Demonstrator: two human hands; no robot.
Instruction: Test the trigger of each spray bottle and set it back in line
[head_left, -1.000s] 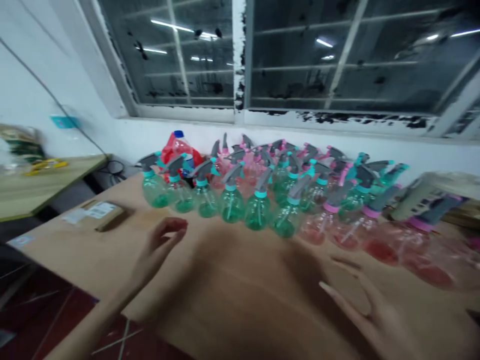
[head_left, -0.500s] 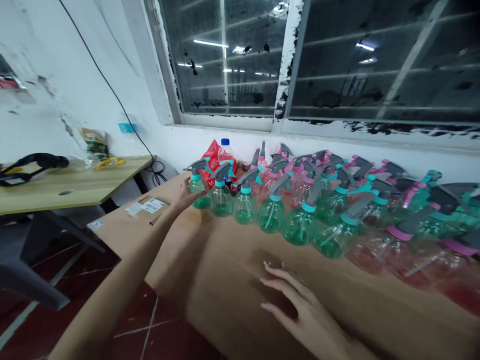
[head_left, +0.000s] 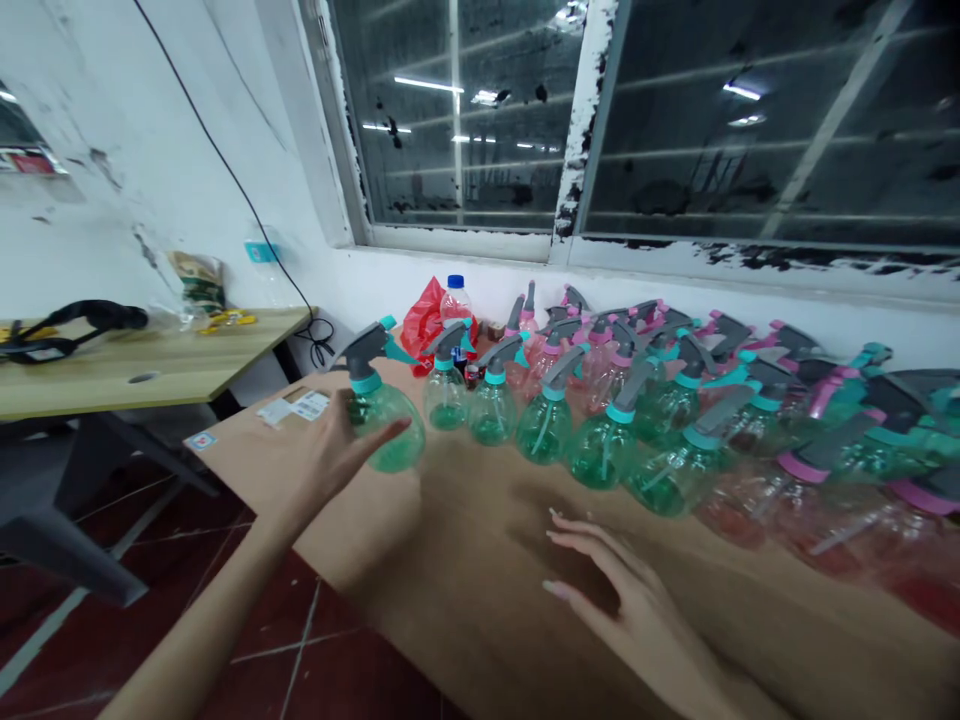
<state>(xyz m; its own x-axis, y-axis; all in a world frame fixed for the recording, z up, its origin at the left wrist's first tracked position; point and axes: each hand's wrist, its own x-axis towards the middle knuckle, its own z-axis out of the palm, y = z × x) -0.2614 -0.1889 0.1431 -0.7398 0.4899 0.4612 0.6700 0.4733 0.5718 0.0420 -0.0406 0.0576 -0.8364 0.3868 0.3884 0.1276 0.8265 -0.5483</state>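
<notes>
My left hand [head_left: 337, 450] is wrapped round the body of a green spray bottle [head_left: 394, 430] with a grey and teal trigger head. The bottle leans a little and is held clear of the row. To its right stand more green spray bottles [head_left: 543, 425], side by side, and pink spray bottles [head_left: 765, 500] at the near right end. Low over the brown cardboard surface, my right hand [head_left: 607, 580] has its fingers apart and holds nothing; the row of bottles is beyond it.
Behind the row, a clear bottle with a blue cap [head_left: 455, 290] stands by a red plastic bag [head_left: 422, 325] against the wall. A wooden-topped table [head_left: 172, 370] at left carries a black strap-like item [head_left: 82, 325]. A white label [head_left: 310, 404] lies on the cardboard [head_left: 465, 560].
My left hand has drawn the green spray bottle out from the left end of the row, toward me and up. My right hand has shifted slightly right, still open.
</notes>
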